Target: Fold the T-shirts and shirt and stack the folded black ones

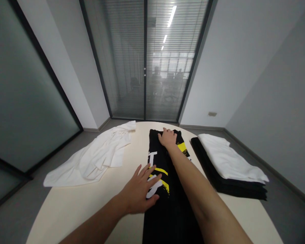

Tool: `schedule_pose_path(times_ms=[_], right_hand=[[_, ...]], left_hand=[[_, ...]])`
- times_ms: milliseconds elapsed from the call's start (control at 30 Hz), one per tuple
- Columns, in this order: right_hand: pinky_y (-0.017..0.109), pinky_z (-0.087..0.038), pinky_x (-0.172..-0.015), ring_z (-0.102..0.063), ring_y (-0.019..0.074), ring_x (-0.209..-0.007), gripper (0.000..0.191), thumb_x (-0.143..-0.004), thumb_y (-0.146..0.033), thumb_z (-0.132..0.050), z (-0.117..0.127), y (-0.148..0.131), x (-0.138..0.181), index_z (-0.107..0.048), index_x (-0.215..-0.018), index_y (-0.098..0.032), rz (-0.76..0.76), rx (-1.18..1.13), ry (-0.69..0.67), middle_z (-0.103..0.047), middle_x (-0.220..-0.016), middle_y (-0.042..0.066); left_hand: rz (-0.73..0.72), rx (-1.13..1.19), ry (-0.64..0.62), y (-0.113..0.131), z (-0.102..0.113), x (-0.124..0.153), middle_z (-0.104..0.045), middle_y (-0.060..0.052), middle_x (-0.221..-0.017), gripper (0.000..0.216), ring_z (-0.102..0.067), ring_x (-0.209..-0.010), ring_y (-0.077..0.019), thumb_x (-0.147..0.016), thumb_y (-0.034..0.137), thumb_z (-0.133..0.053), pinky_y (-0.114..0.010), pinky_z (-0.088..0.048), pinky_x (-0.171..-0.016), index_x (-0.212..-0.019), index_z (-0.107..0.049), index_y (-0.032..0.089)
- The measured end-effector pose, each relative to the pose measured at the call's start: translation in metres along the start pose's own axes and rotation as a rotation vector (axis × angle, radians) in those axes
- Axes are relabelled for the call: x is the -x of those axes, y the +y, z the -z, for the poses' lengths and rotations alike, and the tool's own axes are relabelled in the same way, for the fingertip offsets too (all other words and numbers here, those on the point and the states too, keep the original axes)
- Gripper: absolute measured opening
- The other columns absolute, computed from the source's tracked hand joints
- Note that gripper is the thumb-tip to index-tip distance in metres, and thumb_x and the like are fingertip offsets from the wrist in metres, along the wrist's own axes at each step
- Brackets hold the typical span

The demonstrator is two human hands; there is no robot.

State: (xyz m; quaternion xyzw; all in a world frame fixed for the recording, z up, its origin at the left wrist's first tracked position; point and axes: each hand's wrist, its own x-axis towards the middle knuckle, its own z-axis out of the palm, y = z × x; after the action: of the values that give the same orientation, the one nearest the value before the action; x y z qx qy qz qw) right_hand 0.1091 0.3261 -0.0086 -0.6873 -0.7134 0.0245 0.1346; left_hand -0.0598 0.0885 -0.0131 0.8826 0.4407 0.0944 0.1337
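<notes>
A black T-shirt (174, 217) with white and yellow print lies folded into a long strip down the middle of the table. My left hand (139, 191) rests with spread fingers over the strip's left edge, on the printed part. Farther off, my right hand (167, 138) lies on the cloth near the strip's far end, its fingers apart. Neither hand grips anything. My right forearm passes above the strip's right side and hides part of the print.
A crumpled white garment (99, 152) is spread at the left and hangs over the edge of the pale round table (132, 225). At the right, a folded white garment (226, 157) tops a stack of folded black clothes (234, 188). Glass doors (145, 95) stand beyond.
</notes>
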Motion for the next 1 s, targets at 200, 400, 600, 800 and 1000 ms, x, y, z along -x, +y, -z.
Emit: schedule_pose_path(times_ms=[200, 400, 600, 800, 1000], right_hand=[[0.045, -0.041, -0.102, -0.059, 0.0266, -0.121, 0.041, -0.097, -0.028, -0.046, 0.006, 0.016, 0.0, -0.059, -0.136, -0.029, 0.055, -0.072, -0.093, -0.066, -0.132, 0.008], [0.041, -0.039, -0.109, -0.039, 0.0297, -0.141, 0.052, -0.101, -0.035, -0.038, 0.009, 0.019, 0.02, -0.045, -0.15, -0.017, 0.139, -0.075, 0.014, -0.032, -0.162, 0.012], [0.041, -0.045, -0.1, -0.058, 0.03, -0.12, 0.047, -0.102, -0.04, -0.031, 0.03, 0.029, 0.037, -0.067, -0.125, -0.02, 0.104, -0.038, 0.038, -0.062, -0.133, 0.014], [0.041, -0.042, -0.106, -0.057, 0.0276, -0.127, 0.045, -0.102, -0.046, -0.037, 0.021, 0.051, 0.068, -0.065, -0.132, -0.026, 0.151, -0.046, -0.123, -0.064, -0.136, 0.008], [0.044, -0.018, -0.123, -0.027, 0.0218, -0.151, 0.052, -0.106, -0.045, -0.024, 0.011, 0.059, 0.105, -0.052, -0.146, -0.025, 0.313, -0.114, -0.042, -0.039, -0.16, 0.003]], left_hand=[[-0.018, -0.018, 0.018, 0.0, -0.001, 0.001, -0.022, -0.009, -0.167, 0.072, -0.016, -0.153, -0.0368, -0.09, 0.043, -0.062, -0.066, -0.014, -0.121, -0.156, -0.033, 0.034], [-0.025, -0.04, 0.028, 0.0, -0.004, 0.001, -0.022, -0.009, -0.167, 0.072, -0.015, -0.153, -0.0373, -0.09, 0.045, -0.062, -0.065, -0.014, -0.12, -0.156, -0.033, 0.035], [-0.031, -0.053, 0.044, -0.004, -0.01, 0.002, -0.023, -0.01, -0.167, 0.07, -0.015, -0.154, -0.0366, -0.092, 0.046, -0.06, -0.065, -0.014, -0.12, -0.156, -0.033, 0.036], [-0.1, -0.069, 0.061, -0.001, -0.008, 0.003, -0.02, -0.008, -0.168, 0.067, -0.015, -0.154, -0.0357, -0.094, 0.043, -0.057, -0.064, -0.014, -0.121, -0.156, -0.032, 0.035], [-0.201, -0.034, 0.045, 0.004, -0.003, 0.003, -0.035, -0.005, -0.162, 0.069, -0.026, -0.151, -0.0354, -0.086, 0.034, -0.063, -0.06, -0.02, -0.122, -0.152, -0.041, 0.033]])
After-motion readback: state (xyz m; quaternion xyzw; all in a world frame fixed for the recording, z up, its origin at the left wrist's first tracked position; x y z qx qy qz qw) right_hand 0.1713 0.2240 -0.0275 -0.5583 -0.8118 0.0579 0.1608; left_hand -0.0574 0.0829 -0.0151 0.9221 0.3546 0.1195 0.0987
